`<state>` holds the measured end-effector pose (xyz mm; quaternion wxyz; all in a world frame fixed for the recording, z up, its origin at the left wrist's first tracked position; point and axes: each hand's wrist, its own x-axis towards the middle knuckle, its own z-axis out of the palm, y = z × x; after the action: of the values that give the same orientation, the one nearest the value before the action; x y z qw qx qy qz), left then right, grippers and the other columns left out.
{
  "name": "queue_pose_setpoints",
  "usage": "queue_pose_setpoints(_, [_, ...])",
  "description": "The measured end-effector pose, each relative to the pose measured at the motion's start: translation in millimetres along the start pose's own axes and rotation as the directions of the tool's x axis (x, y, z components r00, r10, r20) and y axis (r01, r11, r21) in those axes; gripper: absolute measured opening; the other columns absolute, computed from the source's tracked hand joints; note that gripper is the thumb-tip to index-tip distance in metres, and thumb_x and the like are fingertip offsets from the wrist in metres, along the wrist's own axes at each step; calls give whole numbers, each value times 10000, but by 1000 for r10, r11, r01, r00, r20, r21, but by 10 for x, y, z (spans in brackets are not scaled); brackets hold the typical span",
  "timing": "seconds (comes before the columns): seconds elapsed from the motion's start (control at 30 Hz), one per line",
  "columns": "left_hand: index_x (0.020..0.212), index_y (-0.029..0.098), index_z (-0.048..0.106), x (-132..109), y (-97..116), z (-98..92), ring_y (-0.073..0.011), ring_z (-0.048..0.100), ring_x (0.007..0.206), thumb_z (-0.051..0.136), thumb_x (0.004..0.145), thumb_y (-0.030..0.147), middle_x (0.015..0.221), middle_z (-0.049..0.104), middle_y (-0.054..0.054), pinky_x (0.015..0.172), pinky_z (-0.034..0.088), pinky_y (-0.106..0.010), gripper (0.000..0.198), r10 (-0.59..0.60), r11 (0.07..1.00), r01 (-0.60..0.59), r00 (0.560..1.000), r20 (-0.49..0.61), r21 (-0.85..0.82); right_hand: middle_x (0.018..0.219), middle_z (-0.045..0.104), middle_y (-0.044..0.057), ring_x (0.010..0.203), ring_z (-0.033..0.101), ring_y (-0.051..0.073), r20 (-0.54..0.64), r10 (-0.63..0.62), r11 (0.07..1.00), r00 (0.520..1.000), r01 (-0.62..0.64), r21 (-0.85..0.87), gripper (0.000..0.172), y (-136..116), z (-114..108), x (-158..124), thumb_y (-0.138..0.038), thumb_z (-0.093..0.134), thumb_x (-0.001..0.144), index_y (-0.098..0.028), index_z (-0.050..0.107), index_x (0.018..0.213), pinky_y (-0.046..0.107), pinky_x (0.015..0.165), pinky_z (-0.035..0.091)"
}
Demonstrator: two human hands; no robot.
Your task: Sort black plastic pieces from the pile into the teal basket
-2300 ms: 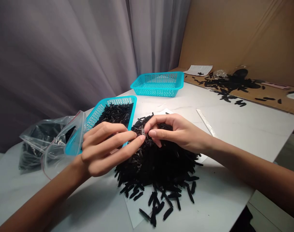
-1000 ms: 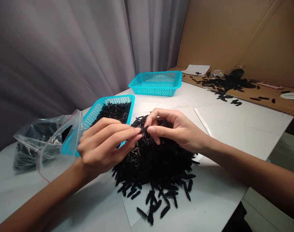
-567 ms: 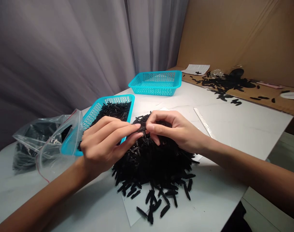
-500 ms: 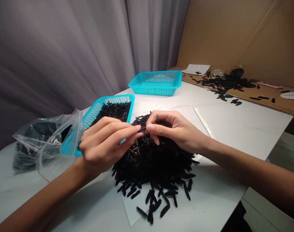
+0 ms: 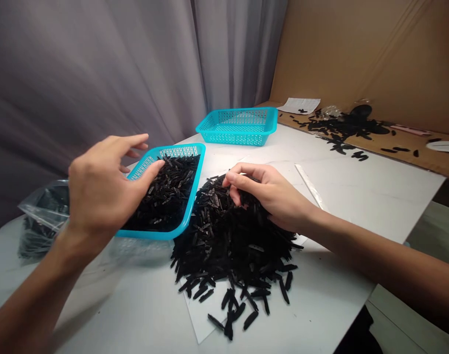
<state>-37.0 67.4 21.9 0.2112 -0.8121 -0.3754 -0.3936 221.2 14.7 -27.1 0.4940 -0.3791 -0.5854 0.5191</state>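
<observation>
Left hand (image 5: 102,189) hangs open over the centre-left turquoise plastic mesh basket (image 5: 154,235); right hand (image 5: 270,194) (grip hidden) curls into the black plastic-strip heap (image 5: 231,241).

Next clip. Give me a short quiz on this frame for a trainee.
1. True or false: the far teal basket holds black pieces.
2. The right hand rests on: A) the pile of black pieces; B) a plastic bag; C) the bare table.
3. Which hand hangs open over the near teal basket?
Key: 1 false, it looks empty; 2 A; 3 the left hand.
</observation>
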Motion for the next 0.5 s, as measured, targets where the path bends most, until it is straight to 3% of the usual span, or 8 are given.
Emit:
queue_pose_setpoints(0.07, [1184, 235, 739, -14, 89, 2, -144, 710, 798, 794, 889, 264, 1009, 773, 18, 671, 551, -262, 301, -58, 979, 69, 996, 64, -191, 657, 629, -35, 602, 494, 115, -14, 51, 999, 999, -51, 17, 337, 24, 22, 8, -497, 663, 974, -187, 668, 841, 260, 618, 370])
queue_pose_setpoints(0.13, [1045, 209, 746, -89, 310, 31, -142, 704, 770, 817, 873, 302, 897, 765, 4, 640, 542, -252, 208, 59, 937, -10, 990, 131, -349, 670, 625, -35, 637, 516, 118, 8, 55, 998, 998, -55, 30, 341, 40, 64, 1, -490, 658, 979, -185, 653, 827, 256, 665, 399])
queue_pose_setpoints(0.2, [1022, 196, 719, -195, 549, 77, -141, 716, 814, 812, 882, 262, 937, 777, -8, 686, 555, -247, 181, 207, 885, -85, 952, 223, -457, 699, 615, -34, 688, 543, 124, 40, 19, 999, 999, -20, 40, 335, 49, 119, -15, -471, 668, 978, -182, 634, 811, 255, 721, 426])
queue_pose_setpoints(0.27, [962, 182, 703, -289, 705, 125, -134, 710, 788, 801, 890, 246, 890, 768, -8, 688, 559, -242, 138, 231, 862, -99, 950, 212, -497, 733, 603, -31, 727, 555, 130, 62, -21, 1000, 998, 19, 21, 326, 57, 171, -31, -450, 678, 974, -180, 619, 802, 256, 756, 439])
queue_pose_setpoints(0.37, [912, 181, 711, -351, 739, 171, -136, 709, 751, 798, 885, 227, 841, 760, -7, 679, 569, -248, 102, 208, 869, -106, 965, 162, -483, 788, 610, -15, 772, 562, 141, 66, -42, 997, 997, 46, -60, 327, 66, 212, -41, -444, 658, 985, -177, 618, 800, 259, 772, 444])
queue_pose_setpoints(0.5, [904, 191, 752, -309, 647, 176, -117, 689, 698, 805, 872, 179, 827, 771, -4, 611, 544, -231, 63, 171, 845, -48, 968, 184, -533, 838, 635, 3, 811, 575, 155, 48, -75, 989, 996, 81, -122, 324, 59, 186, -33, -454, 639, 990, -177, 635, 822, 268, 782, 450])
